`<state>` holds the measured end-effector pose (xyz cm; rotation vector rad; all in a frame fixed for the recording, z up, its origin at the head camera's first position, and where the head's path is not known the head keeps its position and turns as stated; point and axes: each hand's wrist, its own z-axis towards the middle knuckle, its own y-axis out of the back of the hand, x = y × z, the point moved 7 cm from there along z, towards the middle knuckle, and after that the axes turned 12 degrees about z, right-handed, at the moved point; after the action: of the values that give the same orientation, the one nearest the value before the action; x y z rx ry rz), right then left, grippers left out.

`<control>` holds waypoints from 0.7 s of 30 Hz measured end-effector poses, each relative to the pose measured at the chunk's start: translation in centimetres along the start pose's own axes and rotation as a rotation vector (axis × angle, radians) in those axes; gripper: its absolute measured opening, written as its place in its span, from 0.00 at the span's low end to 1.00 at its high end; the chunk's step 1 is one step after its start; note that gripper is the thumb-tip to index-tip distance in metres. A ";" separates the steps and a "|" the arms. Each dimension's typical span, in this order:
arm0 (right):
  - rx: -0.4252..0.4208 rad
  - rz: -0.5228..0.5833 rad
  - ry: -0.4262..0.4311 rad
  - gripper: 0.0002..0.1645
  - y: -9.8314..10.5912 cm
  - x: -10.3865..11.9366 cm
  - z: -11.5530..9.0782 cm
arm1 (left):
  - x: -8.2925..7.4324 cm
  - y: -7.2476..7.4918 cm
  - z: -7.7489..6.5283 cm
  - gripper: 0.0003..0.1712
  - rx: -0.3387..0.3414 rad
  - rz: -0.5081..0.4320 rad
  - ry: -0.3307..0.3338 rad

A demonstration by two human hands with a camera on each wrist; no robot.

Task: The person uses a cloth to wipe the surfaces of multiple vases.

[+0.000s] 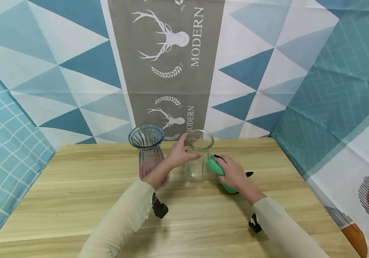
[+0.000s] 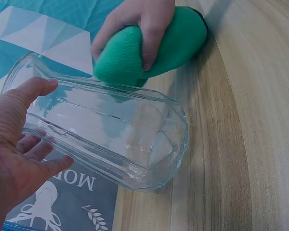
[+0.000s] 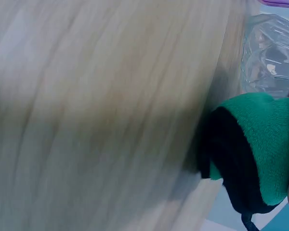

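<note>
The clear glass vase (image 1: 197, 166) stands upright on the wooden table, with a flared rim and ribbed sides. My left hand (image 1: 178, 154) holds it around the neck from the left, thumb in front and fingers behind, as the left wrist view shows. On the vase's other side my right hand (image 1: 232, 172) grips a green cloth (image 2: 123, 55) with black edging. The bunched cloth is right at the vase's side wall. In the right wrist view the cloth's black trim (image 3: 233, 161) and a black loop show, while most of that hand is out of frame.
To the left of my left hand stands a second glass vase (image 1: 147, 138), bluish at the top and pink at the base, partly behind my forearm. A patterned cloth wall (image 1: 249, 71) rises behind the table's far edge. Bare wooden tabletop (image 1: 204, 222) lies in front.
</note>
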<state>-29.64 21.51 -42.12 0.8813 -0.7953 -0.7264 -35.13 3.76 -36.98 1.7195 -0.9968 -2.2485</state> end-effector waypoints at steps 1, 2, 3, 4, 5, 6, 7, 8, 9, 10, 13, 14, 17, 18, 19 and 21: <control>0.036 -0.031 0.002 0.34 -0.3 -0.1 0.0 | 0.0 0.1 0.0 0.54 -0.005 -0.002 0.001; 0.075 -0.063 0.007 0.34 -0.5 -0.2 -0.1 | 0.0 0.2 0.0 0.54 -0.009 -0.005 0.002; 0.113 -0.092 0.013 0.35 -0.8 -0.3 -0.2 | 0.0 0.2 0.0 0.53 -0.012 -0.007 0.004; 0.152 -0.117 0.020 0.35 -1.1 -0.3 -0.3 | 0.0 0.2 0.0 0.53 -0.012 -0.005 0.007; 0.183 -0.129 0.020 0.36 -1.3 -0.4 -0.4 | -0.1 0.2 0.0 0.54 -0.010 -0.002 0.012; 0.203 -0.131 0.017 0.36 -1.3 -0.5 -0.6 | -0.1 0.1 0.0 0.54 -0.005 0.000 0.014; 0.211 -0.128 0.012 0.36 -1.4 -0.6 -0.7 | -0.1 0.0 0.0 0.54 -0.001 0.003 0.013; 0.205 -0.111 0.003 0.36 -1.3 -0.6 -0.8 | -0.1 0.0 0.0 0.54 0.004 0.005 0.012; 0.184 -0.088 -0.011 0.36 -1.0 -0.7 -0.8 | -0.1 -0.1 0.0 0.54 0.009 0.007 0.011; 0.153 -0.064 -0.025 0.35 -0.7 -0.8 -0.8 | -0.2 -0.2 0.0 0.54 0.015 0.009 0.008; -0.003 0.027 -0.050 0.35 0.9 -0.7 -0.5 | -0.3 -0.3 0.0 0.54 0.028 0.004 0.002; -0.065 0.061 -0.051 0.34 1.5 -0.6 -0.3 | -0.2 -0.3 -0.1 0.55 0.031 0.003 0.002; -0.238 0.138 -0.022 0.33 3.2 -0.1 0.3 | -0.2 -0.2 -0.1 0.54 0.038 -0.001 0.000; -0.282 0.149 -0.011 0.33 3.6 0.1 0.5 | -0.2 -0.2 -0.1 0.54 0.039 -0.002 -0.002; -0.315 0.159 0.000 0.33 4.0 0.3 0.7 | -0.2 -0.1 -0.1 0.53 0.041 -0.002 -0.004; -0.356 0.170 0.023 0.32 4.3 0.7 1.1 | -0.1 0.0 -0.1 0.53 0.048 0.000 -0.003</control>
<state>-29.27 22.49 -37.72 0.4944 -0.6841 -0.6801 -34.95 3.80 -36.91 1.7350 -1.0595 -2.2455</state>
